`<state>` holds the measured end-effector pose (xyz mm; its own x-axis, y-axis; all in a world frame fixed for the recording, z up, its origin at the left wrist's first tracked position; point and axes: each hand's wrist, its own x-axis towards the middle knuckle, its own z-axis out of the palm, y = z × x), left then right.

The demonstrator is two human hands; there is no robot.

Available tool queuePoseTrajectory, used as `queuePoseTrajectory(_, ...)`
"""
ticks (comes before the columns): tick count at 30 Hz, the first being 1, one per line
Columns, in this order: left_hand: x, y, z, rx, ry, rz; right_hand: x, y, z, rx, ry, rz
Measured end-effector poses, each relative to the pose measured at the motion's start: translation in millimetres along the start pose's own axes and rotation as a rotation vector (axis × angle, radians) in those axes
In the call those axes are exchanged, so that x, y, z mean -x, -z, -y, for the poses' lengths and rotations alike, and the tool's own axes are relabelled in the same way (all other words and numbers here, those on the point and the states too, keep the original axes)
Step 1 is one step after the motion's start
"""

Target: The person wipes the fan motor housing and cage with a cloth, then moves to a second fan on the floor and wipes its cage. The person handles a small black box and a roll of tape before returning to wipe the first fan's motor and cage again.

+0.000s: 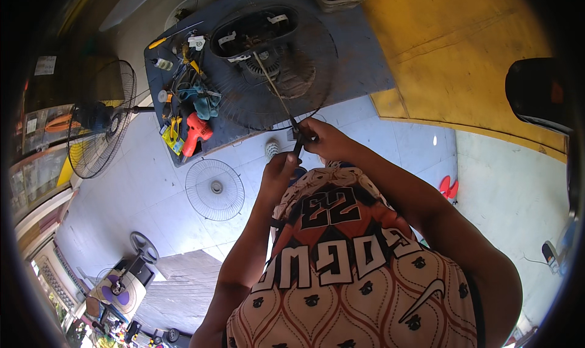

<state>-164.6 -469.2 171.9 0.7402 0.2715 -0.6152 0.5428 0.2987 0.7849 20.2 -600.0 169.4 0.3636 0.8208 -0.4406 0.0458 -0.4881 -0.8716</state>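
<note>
**Fan on the counter, screwdriver at its grille**

Fan guard (268, 74), round wire grille, lies flat on the blue counter (359, 62) ahead of me, with the dark motor housing (253, 34) sitting open on its upper part. On the counter's left side I see a clutter of hand tools, a red drill (195, 132) nearest the edge. Below the counter, a loose white grille (214, 189) lies on the pale tiled floor (140, 183); a standing fan (97, 126) is off to the left.

My right hand (326, 140) is closed around the handle of a long screwdriver (277, 92), whose thin shaft slants up over the grille toward the motor. My left hand (281, 168) is just below it, fingers curled at the handle's lower end; whether it grips, I cannot tell.
</note>
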Motion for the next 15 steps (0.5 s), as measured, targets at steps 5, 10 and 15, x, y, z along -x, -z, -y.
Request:
queuePoseTrajectory(5, -35.2, -3.9, -11.5, -0.3, 0.108, -0.093, -3.9, -5.7, 3.9, -0.188, -0.224, -0.112)
queuePoseTrajectory(10, -50.6, -7.9, -6.0, -0.243, -0.013, -0.077, -7.7, -11.6, 0.2, -0.09, -0.244, -0.194)
queuePoseTrajectory(15, -49.6, -22.0, 1.4, -0.302, 0.059, -0.185, -9.5, -18.0, -2.0, -0.045, -0.206, -0.341)
